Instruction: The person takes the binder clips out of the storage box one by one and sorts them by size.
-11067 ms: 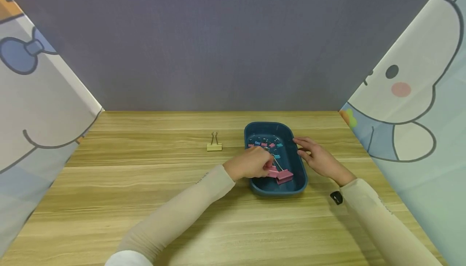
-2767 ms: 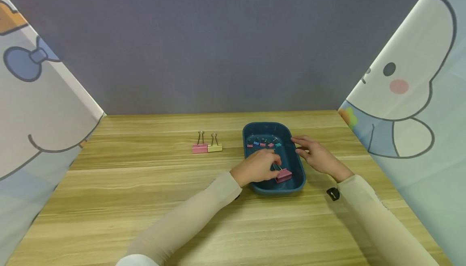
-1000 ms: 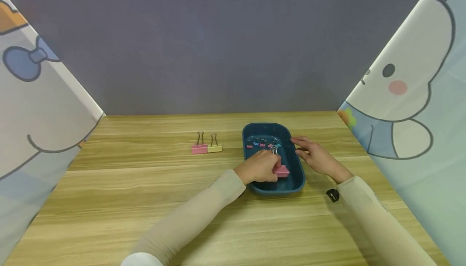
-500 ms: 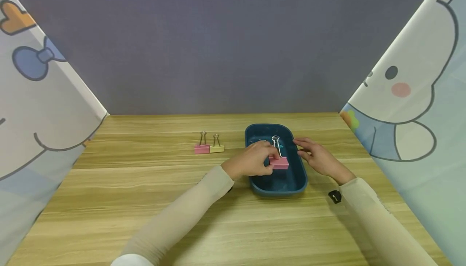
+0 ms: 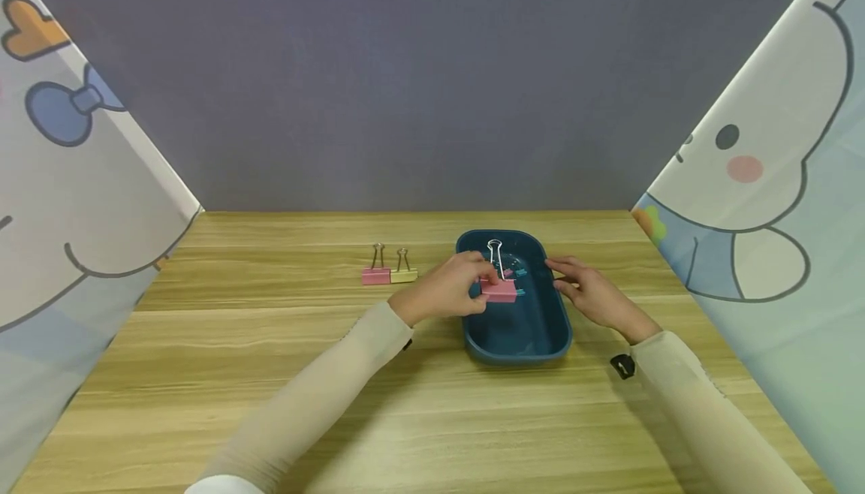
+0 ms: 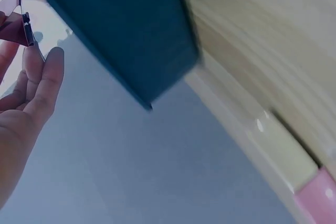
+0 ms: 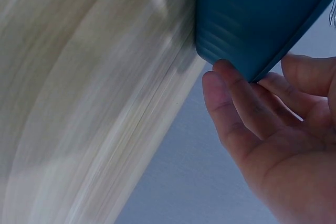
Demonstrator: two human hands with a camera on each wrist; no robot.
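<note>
A large pink binder clip [image 5: 500,293] hangs above the far half of a dark blue tray [image 5: 516,340], pinched at the left end of its body between the thumb and curled fingers of the left hand [image 5: 442,287]. The rest of the body sticks out from the fingertips toward the tray's right wall. Its long axis runs left to right, roughly along the far edge of the desk [image 5: 378,419], and its silvery wire handles point toward that edge.

Beneath and beyond it, on the tray floor, lie small clips, among them a pink one [image 5: 508,273] and a turquoise one [image 5: 521,272]; the left hand and the held clip cover part of that floor.

The right hand [image 5: 595,299] rests at the tray's right side, thumb and fingers slightly apart, their tips touching the rim and the outer wall.

The tray stands lengthwise toward the desk's far edge, right of the middle. To its left, nearer the far edge than the near one, a second pink clip [image 5: 375,276] and a yellow clip [image 5: 404,275] lie end to end, touching, with handles toward the far edge.
</note>
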